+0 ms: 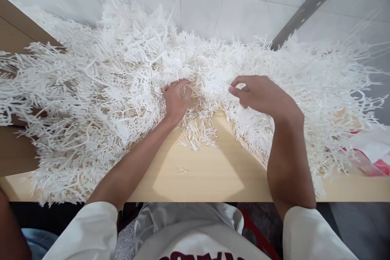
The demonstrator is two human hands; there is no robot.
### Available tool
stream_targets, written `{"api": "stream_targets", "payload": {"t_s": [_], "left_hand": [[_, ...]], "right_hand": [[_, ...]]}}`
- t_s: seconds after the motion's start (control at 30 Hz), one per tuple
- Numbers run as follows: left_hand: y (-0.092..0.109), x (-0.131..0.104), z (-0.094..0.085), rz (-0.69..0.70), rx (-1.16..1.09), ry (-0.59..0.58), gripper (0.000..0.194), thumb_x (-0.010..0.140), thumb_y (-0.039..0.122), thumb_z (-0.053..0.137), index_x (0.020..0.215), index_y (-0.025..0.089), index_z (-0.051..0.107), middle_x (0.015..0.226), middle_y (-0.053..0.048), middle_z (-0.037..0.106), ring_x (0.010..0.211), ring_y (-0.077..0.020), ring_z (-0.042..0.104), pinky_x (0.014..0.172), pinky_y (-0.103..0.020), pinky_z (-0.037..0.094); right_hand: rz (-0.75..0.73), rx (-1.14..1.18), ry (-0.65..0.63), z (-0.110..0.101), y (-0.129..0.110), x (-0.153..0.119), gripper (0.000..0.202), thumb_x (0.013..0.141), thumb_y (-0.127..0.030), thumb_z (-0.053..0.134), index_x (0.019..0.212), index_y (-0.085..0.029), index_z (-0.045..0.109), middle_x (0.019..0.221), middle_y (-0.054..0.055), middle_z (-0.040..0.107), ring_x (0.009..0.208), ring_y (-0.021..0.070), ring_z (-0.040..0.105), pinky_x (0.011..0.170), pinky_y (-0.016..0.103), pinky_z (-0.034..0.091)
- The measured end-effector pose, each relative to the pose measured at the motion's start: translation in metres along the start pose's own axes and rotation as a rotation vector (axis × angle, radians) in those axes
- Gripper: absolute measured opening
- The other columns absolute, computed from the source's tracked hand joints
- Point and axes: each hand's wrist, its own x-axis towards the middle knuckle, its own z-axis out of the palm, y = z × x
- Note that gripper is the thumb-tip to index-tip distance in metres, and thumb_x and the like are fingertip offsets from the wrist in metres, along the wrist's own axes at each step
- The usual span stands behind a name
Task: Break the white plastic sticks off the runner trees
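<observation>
Sprigs of white, likely plastic, heap [85,89] across the pale table [195,183], on both sides of the 2 hands and behind them. The left hand [178,96] is curled at the heap, thumb and finger bowed apart; the right hand [251,92] has its thumb and fingertip drawn close together at the other side. Whether either grasps a sprig, I cannot tell.

Tangling looks the main risk: forked tips could hook, so pulling 1 piece might drag a clump. At the left, sprigs already hang over the table's front edge, and a brush of the left forearm could send some to the floor. Thin prongs may also bend or snap.

The sprigs are matte, spindly and branching. Short, fan-shaped bits [199,132] lie loose between the hands, with 1 stray bit [183,170] nearer the edge. Smooth wood grain shows beneath; glossy grey tiles [207,6] stand behind.
</observation>
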Motion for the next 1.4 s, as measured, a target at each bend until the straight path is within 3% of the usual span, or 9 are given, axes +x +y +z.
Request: {"api": "stream_targets", "payload": {"t_s": [0.23,0.4,0.57,0.67,0.8,0.93,1.03,1.23,1.4], "left_hand": [[0.010,-0.008,-0.007,0.260,-0.050,0.056,0.026,0.097,0.033,0.045,0.094,0.025,0.069,0.099,-0.003,0.073,0.104,-0.0212,0.062,0.101,-0.045,0.034],[0.032,-0.009,-0.014,0.419,-0.336,-0.183,0.057,0.087,0.070,0.049,0.124,0.029,0.061,0.138,-0.007,0.058,0.114,-0.0221,0.061,0.095,-0.039,0.047],[0.037,-0.015,0.000,0.198,-0.549,-0.296,0.083,0.068,0.070,0.073,0.136,0.029,0.049,0.134,-0.009,0.060,0.106,-0.0208,0.064,0.086,-0.033,0.052],[0.032,-0.015,0.007,-0.016,-0.611,-0.339,0.066,0.072,0.062,0.075,0.124,0.025,0.058,0.108,-0.006,0.069,0.084,-0.0134,0.063,0.073,-0.027,0.050],[0.027,-0.013,0.008,-0.088,-0.705,-0.391,0.041,0.073,0.058,0.075,0.090,0.022,0.064,0.078,0.002,0.063,0.059,-0.0062,0.048,0.056,-0.022,0.041],[0.022,-0.014,0.009,-0.129,-0.663,-0.345,0.043,0.069,0.060,0.078,0.084,0.024,0.060,0.058,0.007,0.044,0.051,-0.0072,0.038,0.049,-0.024,0.036],[0.020,-0.015,0.009,-0.136,-0.574,-0.362,0.040,0.074,0.062,0.072,0.085,0.025,0.060,0.058,0.006,0.042,0.052,-0.0085,0.039,0.050,-0.025,0.037],[0.020,-0.018,0.007,-0.060,-0.486,-0.349,0.043,0.089,0.066,0.049,0.085,0.024,0.053,0.069,0.002,0.053,0.059,-0.0097,0.046,0.057,-0.026,0.040],[0.019,-0.020,0.009,0.007,-0.427,-0.366,0.041,0.078,0.056,0.072,0.094,0.025,0.050,0.091,0.002,0.062,0.073,-0.0106,0.055,0.070,-0.025,0.046]], "right_hand": [[-0.022,0.042,-0.368,0.006,0.000,0.001,0.026,0.093,-0.042,0.052,0.075,-0.023,0.051,0.067,0.002,0.066,0.061,0.0179,0.058,0.060,0.033,0.035],[-0.058,0.072,-0.398,0.002,0.000,0.002,0.023,0.092,-0.036,0.051,0.075,-0.022,0.055,0.079,0.004,0.068,0.071,0.0194,0.061,0.063,0.033,0.038],[-0.105,0.118,-0.439,0.006,-0.003,0.009,0.032,0.095,-0.039,0.046,0.073,-0.021,0.061,0.082,0.005,0.067,0.071,0.0171,0.058,0.066,0.032,0.039],[-0.211,0.175,-0.558,0.014,-0.004,0.015,0.028,0.092,-0.040,0.049,0.080,-0.022,0.067,0.086,0.004,0.069,0.077,0.0173,0.059,0.069,0.031,0.040],[-0.190,0.100,-0.649,0.023,0.004,0.024,0.031,0.085,-0.050,0.060,0.080,-0.022,0.073,0.077,0.003,0.068,0.068,0.0161,0.056,0.062,0.031,0.036],[-0.161,0.197,-0.507,0.024,0.016,0.026,0.039,0.079,-0.054,0.069,0.105,-0.025,0.071,0.087,0.003,0.073,0.073,0.0168,0.061,0.064,0.030,0.042],[-0.150,0.381,-0.325,0.026,0.018,0.027,0.049,0.080,-0.055,0.068,0.120,-0.028,0.066,0.090,0.003,0.074,0.079,0.0180,0.066,0.070,0.032,0.047],[-0.219,0.526,-0.185,0.040,0.010,0.032,0.033,0.075,-0.053,0.075,0.088,-0.024,0.068,0.079,0.002,0.071,0.075,0.0169,0.066,0.071,0.034,0.050],[-0.210,0.523,-0.056,0.041,0.001,0.029,0.040,0.079,-0.062,0.067,0.083,-0.022,0.067,0.072,0.002,0.067,0.068,0.0149,0.060,0.063,0.031,0.044]]}}
